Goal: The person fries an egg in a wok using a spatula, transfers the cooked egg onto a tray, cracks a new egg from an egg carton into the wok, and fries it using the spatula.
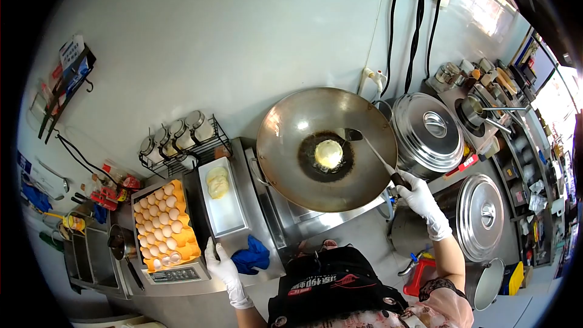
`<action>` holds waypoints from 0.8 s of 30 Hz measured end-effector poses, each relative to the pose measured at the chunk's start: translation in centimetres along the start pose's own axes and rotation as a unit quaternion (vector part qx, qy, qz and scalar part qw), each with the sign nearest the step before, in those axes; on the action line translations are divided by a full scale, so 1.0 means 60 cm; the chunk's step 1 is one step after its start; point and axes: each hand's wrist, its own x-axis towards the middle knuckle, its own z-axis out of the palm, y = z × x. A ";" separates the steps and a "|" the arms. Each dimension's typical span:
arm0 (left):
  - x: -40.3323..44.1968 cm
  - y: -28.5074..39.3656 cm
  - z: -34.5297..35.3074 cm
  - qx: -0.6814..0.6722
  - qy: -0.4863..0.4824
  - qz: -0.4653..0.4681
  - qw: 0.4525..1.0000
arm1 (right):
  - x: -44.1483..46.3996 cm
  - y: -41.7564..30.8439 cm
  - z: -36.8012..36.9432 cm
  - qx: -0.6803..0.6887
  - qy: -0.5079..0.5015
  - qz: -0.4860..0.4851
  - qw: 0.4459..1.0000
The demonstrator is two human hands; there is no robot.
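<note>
My right hand [418, 199], in a white glove, grips the dark handle of a metal spatula [378, 154]. The spatula's blade lies inside the large wok [279, 140], just beside a frying egg [328, 154] that sits in dark oil at the bottom. My left hand [222, 267], also gloved, is at the counter's edge with its fingers stretched out and nothing visible in them. It is between an orange tray of eggs [159, 222] and a blue cloth [251, 256]. Above it is a white rectangular tray [229, 215] with fried eggs [217, 183] at its far end.
A black wire rack [209, 150] with several lidded jars stands against the wall. Lidded steel pots [428, 130] stand right of the wok, another large lidded pot [480, 215] nearer me. A small saucepan [121, 242] is left of the eggs, beside a sink [100, 255].
</note>
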 end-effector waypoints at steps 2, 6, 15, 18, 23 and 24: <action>0.002 0.001 0.003 -0.002 -0.001 0.001 1.000 | -0.012 -0.019 -0.007 -0.032 -0.001 -0.006 0.999; 0.006 -0.028 0.015 -0.030 0.035 0.034 0.998 | -0.021 -0.020 -0.009 -0.133 0.005 -0.057 0.989; 0.021 -0.026 -0.017 0.012 0.080 0.032 0.996 | -0.032 -0.039 0.003 -0.236 -0.001 -0.128 0.963; 0.022 -0.018 -0.028 -0.004 0.081 0.008 0.997 | -0.032 -0.045 0.006 -0.256 -0.012 -0.115 0.960; 0.018 -0.023 -0.034 -0.001 0.082 0.003 0.997 | -0.031 -0.064 0.006 -0.272 -0.025 -0.122 0.954; 0.016 -0.023 -0.032 -0.010 0.081 0.001 0.997 | -0.033 -0.066 0.001 -0.276 -0.031 -0.121 0.953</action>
